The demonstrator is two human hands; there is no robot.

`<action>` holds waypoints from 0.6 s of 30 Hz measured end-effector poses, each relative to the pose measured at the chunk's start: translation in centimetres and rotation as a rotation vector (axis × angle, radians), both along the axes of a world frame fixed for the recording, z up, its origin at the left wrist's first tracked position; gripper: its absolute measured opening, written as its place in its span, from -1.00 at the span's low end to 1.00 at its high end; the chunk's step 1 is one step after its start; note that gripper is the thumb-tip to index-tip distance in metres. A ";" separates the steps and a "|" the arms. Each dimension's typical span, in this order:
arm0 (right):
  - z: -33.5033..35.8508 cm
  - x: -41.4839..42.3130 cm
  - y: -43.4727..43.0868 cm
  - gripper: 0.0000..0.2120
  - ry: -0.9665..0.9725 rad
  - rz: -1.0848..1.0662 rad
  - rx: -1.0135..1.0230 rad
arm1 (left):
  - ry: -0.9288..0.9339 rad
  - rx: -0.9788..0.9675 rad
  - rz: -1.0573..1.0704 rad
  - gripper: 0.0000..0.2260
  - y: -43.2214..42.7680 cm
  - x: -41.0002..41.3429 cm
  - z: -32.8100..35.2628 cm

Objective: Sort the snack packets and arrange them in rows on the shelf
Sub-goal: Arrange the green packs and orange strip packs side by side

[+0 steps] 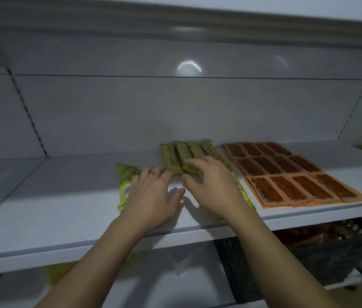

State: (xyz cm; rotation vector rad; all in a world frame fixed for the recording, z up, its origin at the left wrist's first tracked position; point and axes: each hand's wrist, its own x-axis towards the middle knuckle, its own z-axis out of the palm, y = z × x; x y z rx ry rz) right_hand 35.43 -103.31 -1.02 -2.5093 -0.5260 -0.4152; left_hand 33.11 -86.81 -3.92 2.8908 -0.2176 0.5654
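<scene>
**Lining up the green packets**

The fingers (153, 173) of the left hand (151, 196) are spread apart and lie flat over the inner edge of a loose green packet (124, 185), just left of the middle of the frame. The fingers (200, 164) of the right hand (216, 188) are apart too. They press down on the near end of the green row (184, 153) at the back of the shelf (64, 207). Neither hand seems to grip anything.

A second green packet (245, 196) peeks out from under the right wrist. To the right, the orange packets (286, 172) lie in three neat rows (that sort looks done).

So the step now is, I think, building the green rows. Next, the loose green packet needs to slide right, next to the others. It should end up straight and snug, without knocking the back row crooked.
</scene>
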 end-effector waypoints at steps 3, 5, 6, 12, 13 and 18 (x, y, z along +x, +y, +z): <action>-0.7 0.2 4.1 -0.57 0.093 0.100 -0.014 | 0.020 -0.031 0.132 -0.64 4.5 -0.4 -0.5; -1.7 0.1 6.4 -0.58 0.147 0.143 -0.030 | 0.079 -0.051 0.148 -0.64 6.6 -0.8 -1.0; -2.3 0.1 7.4 -0.58 0.169 0.156 -0.056 | 0.123 -0.050 0.138 -0.63 7.3 -1.0 -1.3; -4.5 -0.2 8.9 -0.60 0.186 0.068 -0.121 | 0.124 -0.040 0.294 -0.53 9.3 -2.1 -1.6; -4.8 -0.2 8.6 -0.61 0.169 0.049 -0.130 | 0.128 -0.061 0.331 -0.49 9.7 -2.3 -1.7; -5.3 -0.6 9.0 -0.59 0.119 0.013 -0.158 | 0.262 -0.056 0.404 -0.10 9.8 -2.6 -2.0</action>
